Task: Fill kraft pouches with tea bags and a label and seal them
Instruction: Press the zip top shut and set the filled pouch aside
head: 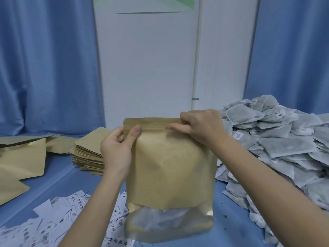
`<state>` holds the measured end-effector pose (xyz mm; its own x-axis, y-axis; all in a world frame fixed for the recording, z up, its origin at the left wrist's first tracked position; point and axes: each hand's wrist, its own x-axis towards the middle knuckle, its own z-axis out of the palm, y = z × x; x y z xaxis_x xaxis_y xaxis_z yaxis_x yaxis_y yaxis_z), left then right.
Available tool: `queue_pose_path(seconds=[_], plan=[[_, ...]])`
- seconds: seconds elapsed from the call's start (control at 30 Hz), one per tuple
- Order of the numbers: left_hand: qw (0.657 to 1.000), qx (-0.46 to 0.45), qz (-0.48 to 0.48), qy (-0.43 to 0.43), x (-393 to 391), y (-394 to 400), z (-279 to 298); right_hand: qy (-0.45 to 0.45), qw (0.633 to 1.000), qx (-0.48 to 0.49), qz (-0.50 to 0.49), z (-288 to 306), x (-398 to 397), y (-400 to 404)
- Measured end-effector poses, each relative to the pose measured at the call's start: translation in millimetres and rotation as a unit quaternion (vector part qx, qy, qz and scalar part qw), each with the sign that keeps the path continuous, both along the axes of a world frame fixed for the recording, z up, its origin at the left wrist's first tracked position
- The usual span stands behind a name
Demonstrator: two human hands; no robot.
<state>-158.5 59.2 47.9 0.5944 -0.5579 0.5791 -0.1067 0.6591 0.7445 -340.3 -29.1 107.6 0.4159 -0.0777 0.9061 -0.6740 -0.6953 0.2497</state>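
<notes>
A filled kraft pouch [169,168] stands upright in the middle, held above the blue table. Its clear window near the bottom shows tea bags inside. My left hand [117,148] pinches the zip strip at the pouch's top left corner, thumb in front. My right hand [201,127] pinches the same strip near the top right, thumb pressed flat along the zip line. The top edge looks flat and closed between my hands.
A big heap of grey tea bags [277,139] fills the right side. A stack of flat kraft pouches [89,152] lies behind my left hand, with looser ones [21,157] further left. White printed labels [53,220] are scattered at the front left. Blue curtains hang behind.
</notes>
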Motion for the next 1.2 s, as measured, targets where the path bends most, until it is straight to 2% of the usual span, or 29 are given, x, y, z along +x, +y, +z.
queue_pose_path(seconds=[0.1,0.13,0.2,0.27,0.33,0.4,0.5,0.57,0.7,0.8,0.87,0.97,1.07,1.13,1.2], plan=[[1.0,-0.001,-0.017,-0.012,6.7,1.7,-3.9,-0.076,0.984,0.137,-0.084,-1.4,-13.2,-4.4],[0.999,0.003,-0.03,-0.024,7.2,1.8,-5.3,-0.095,0.982,0.142,-0.083,-5.0,-15.4,-6.3],[0.996,0.04,-0.079,-0.032,9.8,2.1,-11.5,-0.143,0.981,0.119,-0.048,-9.5,-15.2,-8.6],[0.978,0.135,-0.147,-0.058,13.4,3.6,-26.7,-0.216,0.964,0.155,0.012,-10.3,-14.1,-11.3],[0.947,0.232,-0.201,-0.091,14.7,6.1,-45.1,-0.316,0.906,0.254,0.12,-16.2,-16.1,-17.0],[0.949,0.241,-0.192,-0.063,16.7,5.3,-56.6,-0.353,0.83,0.386,0.196,-32.6,-24.6,-16.8],[0.964,0.211,-0.16,0.013,22.7,-1.5,-55.1,-0.236,0.706,0.604,0.283,-81.2,-40.9,-18.6],[0.96,0.198,-0.182,0.078,26.7,-8.3,-48.7,-0.169,0.649,0.678,0.301,-109.0,-45.2,-16.8],[0.914,0.224,-0.283,0.185,37.4,-10.4,-35.0,-0.229,0.569,0.709,0.349,-129.0,-35.7,-14.3],[0.878,0.181,-0.369,0.245,56.8,3.9,-36.8,-0.29,0.513,0.722,0.363,-131.6,-14.6,-10.5],[0.874,0.159,-0.372,0.267,68.3,14.2,-44.9,-0.318,0.467,0.731,0.382,-130.7,6.6,-5.8],[0.88,0.086,-0.342,0.319,84.9,23.1,-59.8,-0.326,0.436,0.734,0.405,-114.2,61.3,2.0],[0.87,0.036,-0.346,0.35,101.7,20.8,-54.8,-0.285,0.405,0.75,0.438,-65.4,170.4,20.5],[0.868,0.024,-0.323,0.378,119.8,18.1,-47.0,-0.215,0.365,0.789,0.445,-28.2,254.4,46.9],[0.863,0.021,-0.293,0.41,141.5,18.2,-41.3,-0.127,0.357,0.819,0.43,-13.8,314.8,70.4]])
